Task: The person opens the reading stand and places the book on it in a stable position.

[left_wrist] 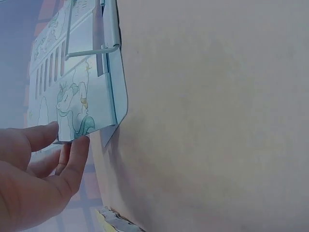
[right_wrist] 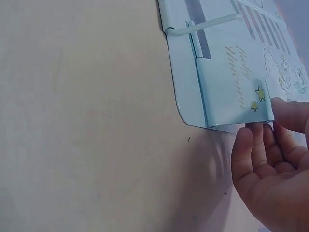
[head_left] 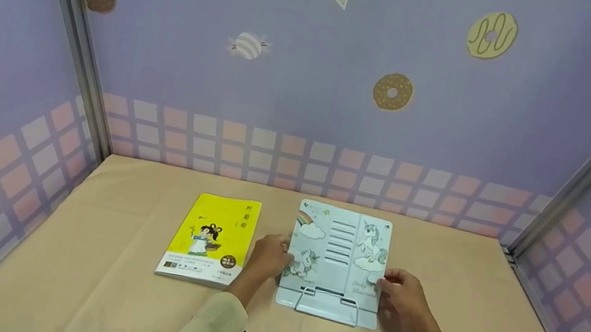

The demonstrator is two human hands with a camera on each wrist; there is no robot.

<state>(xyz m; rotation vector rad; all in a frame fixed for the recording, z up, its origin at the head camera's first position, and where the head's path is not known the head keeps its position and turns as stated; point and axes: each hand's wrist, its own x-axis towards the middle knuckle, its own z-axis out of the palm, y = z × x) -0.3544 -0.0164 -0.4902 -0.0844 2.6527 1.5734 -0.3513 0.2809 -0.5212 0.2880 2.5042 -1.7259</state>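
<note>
A pale blue metal book stand (head_left: pixel 334 276) with unicorn drawings and a row of slots stands tilted on the table, its wire page holder (head_left: pixel 327 316) at the bottom front. My left hand (head_left: pixel 270 256) grips its left edge, thumb on the front face and fingers behind, as the left wrist view shows. On the opposite edge my right hand (head_left: pixel 405 298) pinches the panel, thumb in front near the yellow stars (right_wrist: pixel 260 93) and fingers behind. The back of the stand is hidden.
Left of the stand lies a yellow book (head_left: pixel 217 231) with a cartoon figure on its cover, close beside my left hand. A beige cloth (head_left: pixel 115 292) covers the table. Printed purple panels (head_left: pixel 306 107) and metal posts (head_left: pixel 75 36) enclose the back and sides.
</note>
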